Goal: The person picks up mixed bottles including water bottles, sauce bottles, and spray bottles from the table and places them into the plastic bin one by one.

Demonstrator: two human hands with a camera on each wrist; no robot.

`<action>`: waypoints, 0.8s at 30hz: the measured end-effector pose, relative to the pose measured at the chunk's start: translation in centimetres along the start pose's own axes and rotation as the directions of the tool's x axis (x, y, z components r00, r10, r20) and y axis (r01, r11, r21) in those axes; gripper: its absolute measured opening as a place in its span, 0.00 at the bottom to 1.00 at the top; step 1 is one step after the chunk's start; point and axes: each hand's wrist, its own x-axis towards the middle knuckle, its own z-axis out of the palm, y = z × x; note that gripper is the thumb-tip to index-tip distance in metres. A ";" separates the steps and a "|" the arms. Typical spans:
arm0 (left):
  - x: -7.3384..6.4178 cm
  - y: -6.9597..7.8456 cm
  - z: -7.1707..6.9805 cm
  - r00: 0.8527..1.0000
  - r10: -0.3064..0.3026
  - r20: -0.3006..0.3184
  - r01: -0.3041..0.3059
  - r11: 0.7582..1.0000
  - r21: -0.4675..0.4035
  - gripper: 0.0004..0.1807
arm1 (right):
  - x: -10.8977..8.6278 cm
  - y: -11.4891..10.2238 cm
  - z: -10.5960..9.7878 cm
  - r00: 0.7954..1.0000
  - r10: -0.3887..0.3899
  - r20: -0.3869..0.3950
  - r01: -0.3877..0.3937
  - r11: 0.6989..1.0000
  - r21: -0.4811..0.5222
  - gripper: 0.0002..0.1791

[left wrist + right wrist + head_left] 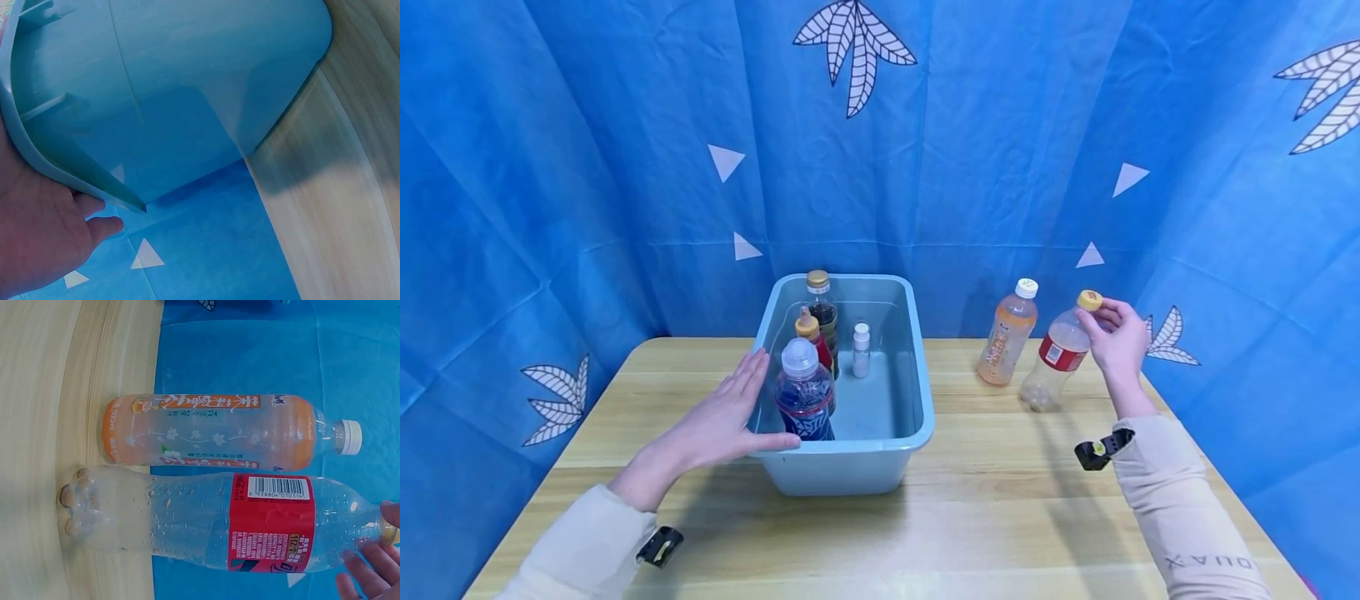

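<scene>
My left hand (722, 421) rests on the left front corner of a light blue plastic tub (857, 467), its fingers straight along the rim and the thumb along the front edge. On the right, my right hand (1116, 337) grips a clear soda bottle (1063, 346) at its neck, just under the yellow cap. This bottle has a red label (272, 522) and only a little dark residue at its base; it leans slightly. Just left of it stands an orange-labelled drink bottle (1007, 337) with a white cap.
Inside the tub are a blue-labelled bottle (805, 400), a red bottle with a yellow nozzle cap (807, 325), a dark bottle with a gold cap (822, 310) and a small white-capped bottle (861, 354). Behind the wooden table (985, 517) hangs a blue curtain (850, 183).
</scene>
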 end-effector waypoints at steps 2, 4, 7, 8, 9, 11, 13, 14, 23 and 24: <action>0.0 0.1 0.0 1.000 -0.006 0.001 0.006 1.000 -0.001 0.65 | -0.1 0.0 -0.1 1.000 0.010 -0.004 -0.010 1.000 0.013 0.27; 0.0 0.1 0.0 1.000 -0.008 0.001 0.008 1.000 0.001 0.65 | -0.2 -0.1 -0.1 1.000 0.011 -0.005 -0.011 1.000 0.025 0.27; 0.0 0.1 0.0 1.000 -0.009 0.000 0.009 1.000 0.003 0.64 | -0.3 -0.3 -0.2 1.000 -0.001 -0.006 0.001 0.999 0.039 0.27; 0.0 0.2 0.0 1.000 -0.007 -0.001 0.007 1.000 0.004 0.64 | -0.3 -0.4 -0.3 1.000 -0.006 -0.005 0.006 0.999 0.040 0.27; 0.0 0.2 0.0 1.000 -0.004 -0.001 0.004 1.000 0.003 0.64 | -0.4 -0.5 -0.3 1.000 -0.013 -0.003 0.014 0.999 0.039 0.27; 0.0 0.2 0.0 1.000 0.000 -0.002 0.000 1.000 0.001 0.63 | -0.5 -0.6 -0.4 1.000 -0.021 0.001 0.021 0.999 0.030 0.27; 0.0 0.2 0.0 1.000 0.002 -0.002 -0.002 1.000 0.005 0.63 | -0.6 -0.7 -0.5 1.000 -0.029 0.006 0.029 0.999 0.018 0.27; 0.0 0.2 0.0 1.000 0.002 -0.002 -0.002 1.000 0.005 0.63 | -0.7 -0.7 -0.6 0.999 -0.032 0.009 0.032 0.999 0.012 0.27; 0.0 0.0 0.1 1.000 -0.010 0.003 0.010 1.000 0.002 0.65 | -1.8 -1.5 -1.1 0.996 -0.084 0.026 0.084 0.996 -0.016 0.26; 0.1 0.0 0.1 1.000 -0.008 0.001 0.008 1.000 0.001 0.64 | -1.9 -1.6 -1.1 0.996 -0.090 0.026 0.090 0.996 -0.012 0.26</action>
